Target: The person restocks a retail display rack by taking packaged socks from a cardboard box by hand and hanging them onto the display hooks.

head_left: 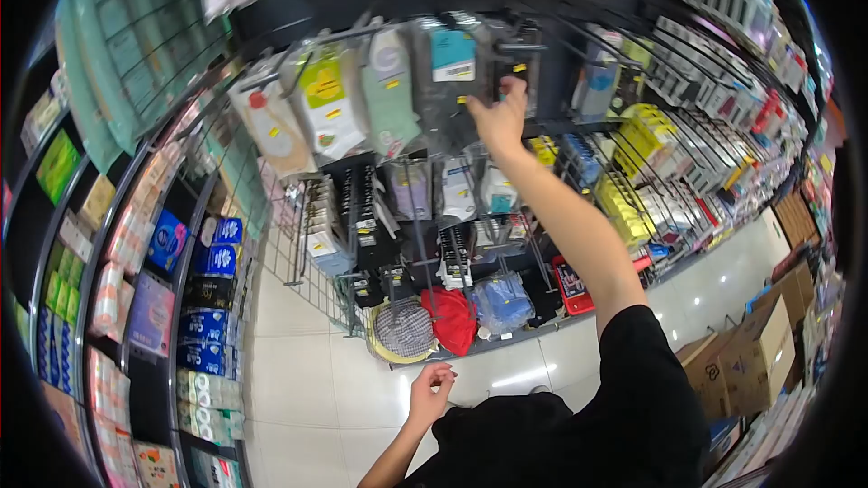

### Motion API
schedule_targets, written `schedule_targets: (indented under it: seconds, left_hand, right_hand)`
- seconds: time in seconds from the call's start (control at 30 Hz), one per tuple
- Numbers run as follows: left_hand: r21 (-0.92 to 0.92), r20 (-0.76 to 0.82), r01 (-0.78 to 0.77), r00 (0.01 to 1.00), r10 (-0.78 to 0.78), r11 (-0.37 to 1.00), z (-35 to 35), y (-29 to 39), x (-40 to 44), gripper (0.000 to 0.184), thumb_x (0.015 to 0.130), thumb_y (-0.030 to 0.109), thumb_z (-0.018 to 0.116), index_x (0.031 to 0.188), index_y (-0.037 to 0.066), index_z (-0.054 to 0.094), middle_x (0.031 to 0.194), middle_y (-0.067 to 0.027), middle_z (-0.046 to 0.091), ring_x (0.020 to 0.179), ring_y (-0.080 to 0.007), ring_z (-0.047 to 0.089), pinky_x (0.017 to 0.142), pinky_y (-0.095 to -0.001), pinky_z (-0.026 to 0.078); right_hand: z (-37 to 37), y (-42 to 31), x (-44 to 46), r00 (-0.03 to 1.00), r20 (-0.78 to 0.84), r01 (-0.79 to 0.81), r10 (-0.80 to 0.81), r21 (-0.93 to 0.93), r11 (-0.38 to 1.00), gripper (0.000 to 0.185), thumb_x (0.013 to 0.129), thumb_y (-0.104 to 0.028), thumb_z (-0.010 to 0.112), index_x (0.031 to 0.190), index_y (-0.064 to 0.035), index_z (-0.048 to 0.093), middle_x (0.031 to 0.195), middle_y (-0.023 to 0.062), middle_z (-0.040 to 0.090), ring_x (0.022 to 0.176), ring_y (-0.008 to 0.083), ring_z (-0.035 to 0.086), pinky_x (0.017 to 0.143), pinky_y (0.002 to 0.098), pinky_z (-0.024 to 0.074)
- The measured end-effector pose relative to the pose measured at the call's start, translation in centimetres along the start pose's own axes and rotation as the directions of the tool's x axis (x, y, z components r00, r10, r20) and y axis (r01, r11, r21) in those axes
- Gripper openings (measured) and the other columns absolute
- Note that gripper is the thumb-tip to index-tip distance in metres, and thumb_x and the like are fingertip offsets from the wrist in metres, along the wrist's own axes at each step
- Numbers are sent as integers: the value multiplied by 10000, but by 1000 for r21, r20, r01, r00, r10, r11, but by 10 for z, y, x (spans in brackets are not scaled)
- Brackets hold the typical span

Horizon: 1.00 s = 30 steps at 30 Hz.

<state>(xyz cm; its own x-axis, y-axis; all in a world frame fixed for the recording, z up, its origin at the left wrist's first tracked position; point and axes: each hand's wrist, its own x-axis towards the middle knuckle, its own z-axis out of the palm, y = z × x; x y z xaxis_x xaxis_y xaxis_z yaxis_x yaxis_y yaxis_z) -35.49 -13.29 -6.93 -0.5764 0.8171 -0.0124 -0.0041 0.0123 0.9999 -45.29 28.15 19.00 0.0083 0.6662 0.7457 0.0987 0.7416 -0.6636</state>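
Note:
My right hand reaches up to the sock rack, thumb and fingers apart. It is in front of a dark sock pack with a teal label, whose lower part it overlaps; whether it touches the pack I cannot tell. Left of that pack hang a pale green sock pack, a white sock pack with a lime label and a beige sock pack. Low in front of my body is my left hand, its fingers curled in toward the thumb, with nothing visible in them.
Lower hooks hold more packs, above a checked hat, a red hat and a blue bagged item. Metal hooks jut out at the right. Shelves of packaged goods line the left; cardboard boxes stand on the right.

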Motion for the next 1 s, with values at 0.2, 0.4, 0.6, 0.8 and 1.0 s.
schedule_targets:
  seconds: [0.2, 0.4, 0.6, 0.8, 1.0]
  left_hand:
    - [-2, 152, -38, 988, 38, 999, 65, 16, 15, 196, 922, 65, 618, 1098, -9, 573, 938, -90, 698, 853, -129, 662, 785, -278, 516]
    - [-93, 376, -3, 926, 37, 996, 193, 61, 14, 159, 922, 48, 616, 1066, -13, 588, 981, -92, 672, 888, -148, 655, 816, -285, 509]
    - [-78, 615, 70, 788, -8, 994, 315, 41, 17, 185, 923, 37, 616, 1099, -13, 592, 974, -55, 654, 889, -135, 646, 825, -285, 513]
    - [-27, 776, 84, 630, -32, 996, 423, 47, 17, 184, 922, 27, 626, 1096, -14, 588, 998, -65, 645, 911, -143, 637, 830, -281, 528]
    - [78, 855, -19, 515, -57, 997, 498, 40, 33, 147, 895, 10, 668, 1029, 13, 609, 942, -32, 658, 869, -85, 624, 784, -232, 508]
  right_hand:
    - [-176, -37, -88, 901, 362, 115, -237, 326, 938, 218, 832, -50, 668, 1017, -9, 560, 808, 85, 551, 713, 195, 559, 681, 317, 468]
    - [-363, 12, -194, 657, 753, -286, 15, 231, 930, 121, 878, -114, 650, 950, -19, 627, 833, 133, 658, 747, 258, 662, 662, 349, 510]
    - [-507, 76, -246, 667, 584, -633, 463, 116, 765, 138, 902, -110, 660, 983, 1, 663, 834, 62, 669, 759, 116, 636, 697, 289, 515]
    - [-604, 106, -253, 753, 311, -624, 580, 56, 779, 136, 900, -110, 674, 984, -3, 672, 854, 64, 675, 766, 115, 626, 702, 274, 511]
    - [-661, 124, -249, 843, 115, -519, 526, -86, 851, 111, 882, -91, 682, 932, 8, 680, 842, 114, 680, 730, 189, 654, 676, 310, 520]
